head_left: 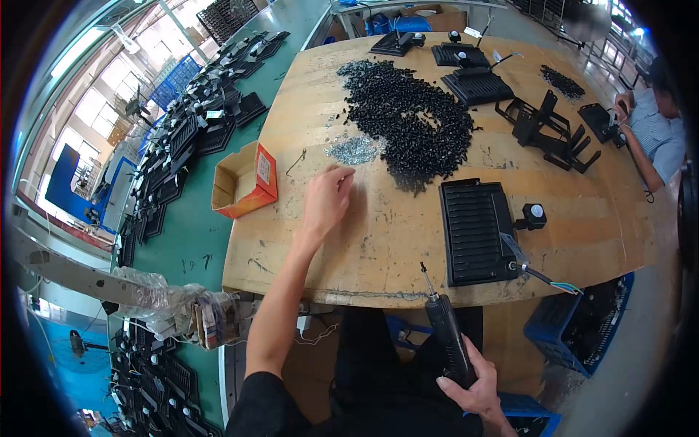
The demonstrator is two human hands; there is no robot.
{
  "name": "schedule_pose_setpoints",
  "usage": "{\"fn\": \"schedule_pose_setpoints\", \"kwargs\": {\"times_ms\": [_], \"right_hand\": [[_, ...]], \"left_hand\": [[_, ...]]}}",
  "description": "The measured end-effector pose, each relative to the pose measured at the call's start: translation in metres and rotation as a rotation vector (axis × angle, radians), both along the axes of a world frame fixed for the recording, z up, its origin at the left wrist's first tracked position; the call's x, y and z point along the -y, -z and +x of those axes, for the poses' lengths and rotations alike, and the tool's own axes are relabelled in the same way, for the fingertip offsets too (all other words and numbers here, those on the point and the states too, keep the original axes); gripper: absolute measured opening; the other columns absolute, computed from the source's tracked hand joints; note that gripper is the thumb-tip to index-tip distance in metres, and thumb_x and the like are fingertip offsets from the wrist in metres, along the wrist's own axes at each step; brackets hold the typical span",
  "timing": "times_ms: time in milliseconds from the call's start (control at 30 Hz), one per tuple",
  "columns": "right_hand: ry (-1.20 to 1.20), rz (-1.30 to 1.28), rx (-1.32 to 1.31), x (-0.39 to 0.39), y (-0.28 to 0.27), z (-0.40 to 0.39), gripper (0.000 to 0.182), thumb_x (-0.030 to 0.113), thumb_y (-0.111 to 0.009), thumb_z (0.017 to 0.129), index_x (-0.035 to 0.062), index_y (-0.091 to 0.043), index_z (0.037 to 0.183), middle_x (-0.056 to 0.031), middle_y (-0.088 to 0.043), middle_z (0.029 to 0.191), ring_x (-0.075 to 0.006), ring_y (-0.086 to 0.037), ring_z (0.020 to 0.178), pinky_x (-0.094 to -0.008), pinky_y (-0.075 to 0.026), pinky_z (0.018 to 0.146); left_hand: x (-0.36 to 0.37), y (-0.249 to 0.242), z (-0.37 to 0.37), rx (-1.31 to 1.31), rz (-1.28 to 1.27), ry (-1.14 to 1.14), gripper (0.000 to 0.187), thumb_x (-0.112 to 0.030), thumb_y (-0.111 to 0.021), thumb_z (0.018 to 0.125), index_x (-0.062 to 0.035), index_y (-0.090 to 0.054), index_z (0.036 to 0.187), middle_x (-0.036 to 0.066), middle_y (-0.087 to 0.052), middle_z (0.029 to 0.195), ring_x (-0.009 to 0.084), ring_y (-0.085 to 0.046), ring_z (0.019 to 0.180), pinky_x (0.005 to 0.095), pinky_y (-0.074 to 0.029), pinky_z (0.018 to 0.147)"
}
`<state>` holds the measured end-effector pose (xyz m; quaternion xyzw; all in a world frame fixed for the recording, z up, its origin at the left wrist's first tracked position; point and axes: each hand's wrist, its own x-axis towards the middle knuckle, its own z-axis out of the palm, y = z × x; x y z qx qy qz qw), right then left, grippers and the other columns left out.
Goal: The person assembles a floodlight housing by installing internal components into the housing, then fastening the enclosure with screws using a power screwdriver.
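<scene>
One wooden table (378, 240); right hand (473, 382) grips screwdriver (448, 339), left hand (328, 200) open.

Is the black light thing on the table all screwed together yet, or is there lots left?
Not finished. Several black housings are stacked along the green bench, apparently done. Now the left hand reaches toward the small silver screws, while the right hand holds the electric screwdriver off the table. The black lamp housing lies untouched, beside many black parts.

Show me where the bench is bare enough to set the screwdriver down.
Bare wood lies between the left hand and the housing, down to the near edge. Crowded: the black pile and the screws behind.
</scene>
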<state>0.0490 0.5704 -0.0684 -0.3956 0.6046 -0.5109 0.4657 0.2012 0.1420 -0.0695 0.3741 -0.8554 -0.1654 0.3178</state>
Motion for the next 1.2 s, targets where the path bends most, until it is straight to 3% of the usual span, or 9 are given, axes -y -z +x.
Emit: {"fn": "schedule_pose_setpoints", "kwargs": {"times_ms": [33,100,233,300,533,933,1033,1100,1200], "right_hand": [[0.0,0.003,0.001,0.003,-0.001,0.0,0.088,0.016,-0.087,0.084,-0.0115,-0.042,0.155,-0.0183,-0.073,0.129,-0.016,-0.073,0.107,-0.0284,-0.055,0.095],[0.037,0.019,0.005,0.008,-0.004,0.002,0.091,0.02,-0.086,0.082,-0.011,-0.042,0.156,-0.005,-0.071,0.11,-0.0077,-0.063,0.091,-0.0232,-0.051,0.086],[0.062,0.057,0.035,0.008,-0.004,0.001,0.091,0.02,-0.086,0.082,-0.0111,-0.043,0.156,-0.0071,-0.072,0.115,-0.0089,-0.064,0.095,-0.0244,-0.051,0.089],[0.033,-0.001,-0.021,0.007,0.0,-0.002,0.088,0.015,-0.087,0.085,-0.0109,-0.042,0.156,-0.0188,-0.073,0.13,-0.0166,-0.072,0.112,-0.0291,-0.054,0.099],[0.063,0.002,-0.114,-0.019,0.001,-0.007,0.088,0.015,-0.087,0.085,-0.01,-0.042,0.156,-0.0185,-0.072,0.132,-0.0173,-0.071,0.114,-0.0304,-0.053,0.102],[0.246,0.18,0.059,-0.082,0.022,0.003,0.083,0.014,-0.084,0.089,-0.0047,-0.042,0.158,-0.0173,-0.071,0.134,-0.0174,-0.066,0.122,-0.0326,-0.049,0.109],[0.298,0.178,0.106,-0.085,0.025,0.002,0.083,0.013,-0.083,0.09,-0.0046,-0.041,0.159,-0.014,-0.073,0.128,-0.0151,-0.071,0.105,-0.0309,-0.055,0.096],[0.32,0.247,0.232,-0.082,0.018,-0.002,0.084,0.013,-0.082,0.091,-0.0042,-0.039,0.16,-0.0089,-0.074,0.114,-0.0103,-0.069,0.081,-0.0274,-0.058,0.075],[0.337,0.197,0.303,-0.076,0.019,-0.006,0.084,0.013,-0.081,0.091,-0.0036,-0.038,0.161,-0.0053,-0.071,0.102,-0.0063,-0.062,0.066,-0.0244,-0.052,0.059]], "left_hand": [[0.012,0.006,-0.005,0.001,0.003,0.0,0.019,-0.01,-0.067,0.1,-0.0006,-0.078,0.112,0.018,-0.075,0.105,0.0316,-0.074,0.087,0.0389,-0.057,0.083],[0.03,0.012,-0.019,0.061,-0.133,0.016,0.02,-0.008,-0.066,0.097,-0.0006,-0.077,0.112,0.017,-0.074,0.106,0.0371,-0.071,0.093,0.0448,-0.057,0.087],[0.04,0.01,-0.039,0.166,-0.215,0.073,0.02,-0.009,-0.066,0.097,-0.0021,-0.077,0.112,0.016,-0.072,0.11,0.0368,-0.068,0.104,0.0462,-0.055,0.093],[0.045,0.009,-0.049,0.262,-0.273,0.165,0.016,-0.005,-0.064,0.094,-0.0016,-0.076,0.104,0.016,-0.07,0.112,0.0361,-0.065,0.112,0.0444,-0.054,0.097],[0.055,0.019,-0.045,0.451,-0.492,0.173,0.015,-0.002,-0.061,0.085,0.0003,-0.07,0.096,0.018,-0.068,0.103,0.037,-0.066,0.106,0.0477,-0.054,0.094],[0.036,0.012,-0.029,0.294,-0.259,0.026,0.008,-0.006,-0.063,0.09,0.0009,-0.067,0.092,0.02,-0.069,0.096,0.0396,-0.067,0.095,0.0489,-0.053,0.086],[0.034,0.01,-0.029,0.289,-0.26,0.019,0.009,-0.006,-0.064,0.091,0.0012,-0.067,0.093,0.02,-0.069,0.095,0.0402,-0.067,0.093,0.0487,-0.053,0.084],[0.035,0.011,-0.026,0.265,-0.246,0.022,0.009,-0.007,-0.064,0.091,0.0012,-0.068,0.094,0.02,-0.069,0.094,0.0406,-0.067,0.092,0.0485,-0.053,0.084],[0.025,0.008,-0.02,0.219,-0.242,-0.021,0.009,-0.006,-0.064,0.094,0.0016,-0.068,0.096,0.02,-0.07,0.093,0.0402,-0.067,0.089,0.0463,-0.053,0.082]]}}
